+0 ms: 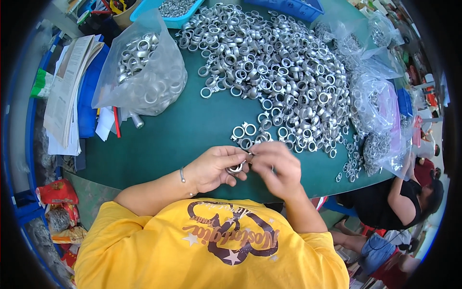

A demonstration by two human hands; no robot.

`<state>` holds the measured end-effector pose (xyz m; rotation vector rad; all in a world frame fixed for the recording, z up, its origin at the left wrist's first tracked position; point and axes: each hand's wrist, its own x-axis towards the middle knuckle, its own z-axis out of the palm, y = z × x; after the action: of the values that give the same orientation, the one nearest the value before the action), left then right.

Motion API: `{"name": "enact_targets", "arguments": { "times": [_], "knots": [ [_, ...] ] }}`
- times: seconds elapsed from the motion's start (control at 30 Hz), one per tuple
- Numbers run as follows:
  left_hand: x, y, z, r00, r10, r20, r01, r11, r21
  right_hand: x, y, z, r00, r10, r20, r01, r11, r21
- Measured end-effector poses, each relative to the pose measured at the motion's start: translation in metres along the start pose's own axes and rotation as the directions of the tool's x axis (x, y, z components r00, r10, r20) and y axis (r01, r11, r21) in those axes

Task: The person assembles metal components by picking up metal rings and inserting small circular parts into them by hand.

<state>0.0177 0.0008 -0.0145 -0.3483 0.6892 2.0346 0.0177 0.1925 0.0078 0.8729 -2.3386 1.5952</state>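
Close to my body at the table's near edge, my left hand (215,168) is closed around a silver metal ring (236,168) with a small lug. The fingers of my right hand (278,166) are pinched together at the top of that ring, touching or nearly touching my left fingertips. Whatever sits between the right fingers is too small and blurred to make out. Just beyond my hands lie several similar rings (244,130), at the near end of a large heap of metal rings (298,86) on the green table (144,149).
At the left, a clear plastic bag (166,89) of rings stands beside stacked papers (70,96) and a red pen (117,122). Blue trays (180,21) line the far edge. More plastic bags (378,103) and thin loose rings (352,161) lie right. Another person (404,204) sits beyond.
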Motion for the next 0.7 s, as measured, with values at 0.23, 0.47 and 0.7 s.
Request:
{"name": "enact_targets", "arguments": {
  "times": [0.23,0.47,0.7],
  "knots": [
    [-0.003,0.004,0.007,0.995,0.08,-0.057,-0.068,0.98,0.188,0.017,0.051,-0.003,0.985,0.084,-0.152,-0.162,0.758,-0.631],
    [-0.005,0.005,0.01,0.975,0.195,-0.103,-0.16,0.948,0.276,0.022,0.046,-0.006,0.983,0.101,-0.154,-0.171,0.806,-0.567],
    [0.001,0.004,0.013,0.955,0.287,-0.078,-0.258,0.93,0.262,0.007,0.01,0.005,0.98,0.156,-0.126,-0.154,0.988,0.025]
  ]
}}
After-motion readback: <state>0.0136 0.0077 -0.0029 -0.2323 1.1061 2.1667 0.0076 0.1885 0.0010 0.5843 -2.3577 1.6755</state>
